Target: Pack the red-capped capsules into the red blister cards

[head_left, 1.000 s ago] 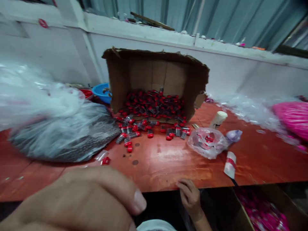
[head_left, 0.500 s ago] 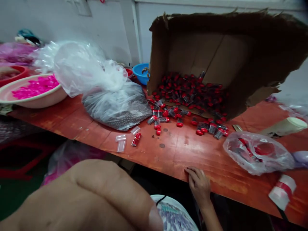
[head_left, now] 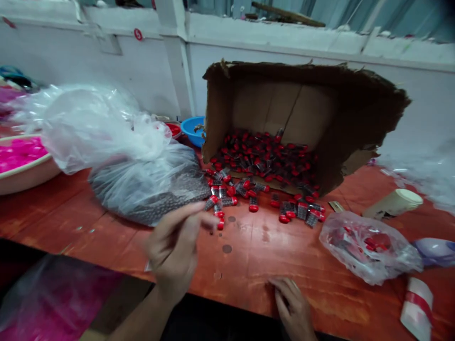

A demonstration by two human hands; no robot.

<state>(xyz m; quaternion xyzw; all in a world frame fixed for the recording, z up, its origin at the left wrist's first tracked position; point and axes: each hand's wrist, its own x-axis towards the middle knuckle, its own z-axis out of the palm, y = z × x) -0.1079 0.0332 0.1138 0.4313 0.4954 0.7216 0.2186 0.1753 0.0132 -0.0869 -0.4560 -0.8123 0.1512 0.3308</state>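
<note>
My left hand (head_left: 177, 246) is over the table, blurred, its fingers apart and no object visible in them. Its fingertips are beside the nearest red-capped clear vials (head_left: 220, 222) filled with dark beads. At the table's front edge my right hand (head_left: 291, 305) rests with loosely bent fingers, the thumb apart, holding nothing. Many more vials (head_left: 266, 156) lie inside a torn cardboard box (head_left: 313, 109) tipped on its side, and others spill out before it. To the left sits a clear bag of dark beads (head_left: 152, 189). The corner of a clear piece (head_left: 147, 266) shows beside my left wrist.
A bowl of pink pieces (head_left: 24, 175) stands at far left, a blue bowl (head_left: 194, 130) behind the bead bag. On the right are a plastic bag with red pieces (head_left: 371, 248), a pale cup (head_left: 394, 203) and a white roll with a red band (head_left: 417, 308).
The view has tilted up and turned left. My left hand, earlier large and close to the camera, is now over the table, where it hides a red vial and clear pieces. My right hand stays at the edge.
</note>
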